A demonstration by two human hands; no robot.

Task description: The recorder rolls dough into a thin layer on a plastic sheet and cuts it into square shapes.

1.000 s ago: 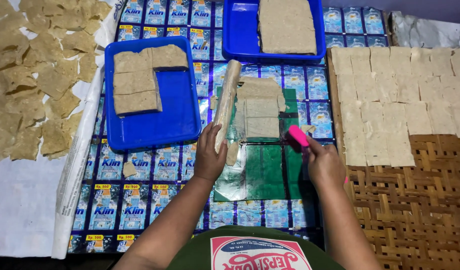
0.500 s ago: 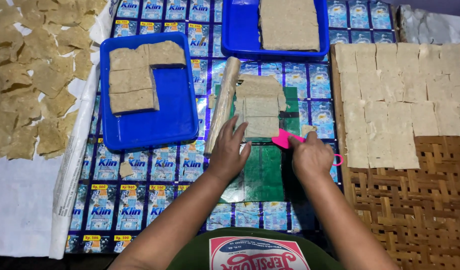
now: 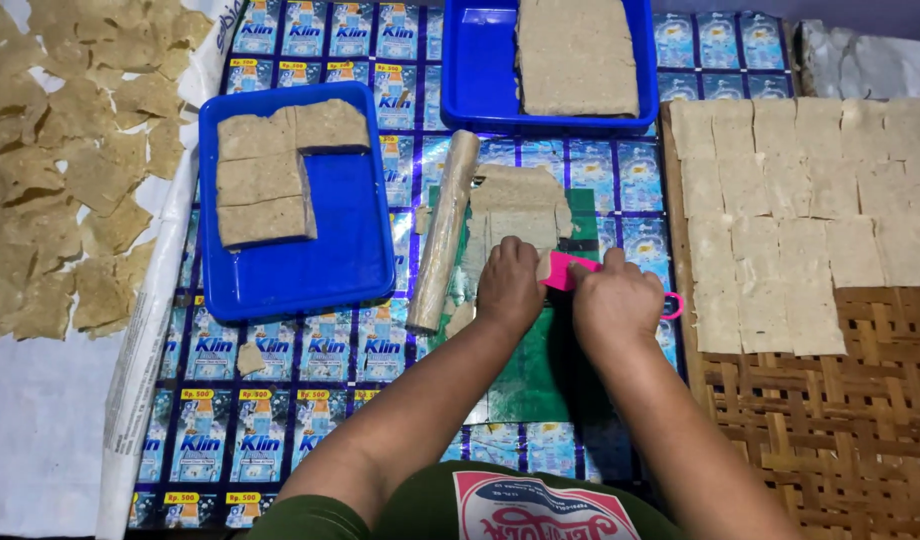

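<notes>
At the centre of the frame the left hand point(image 3: 510, 285) presses flat, fingers spread, on the thin dough sheet point(image 3: 515, 205); the right hand point(image 3: 615, 305) has its grip closed around a pink cutter point(image 3: 570, 270). The sheet looks soft, tearable, best lifted by its edges.

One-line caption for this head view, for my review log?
Left hand presses a thin beige dough sheet on a green cutting mat while the right hand holds a pink plastic scraper.

Green shirt with red-and-white printed chest patch, bare forearms
</notes>
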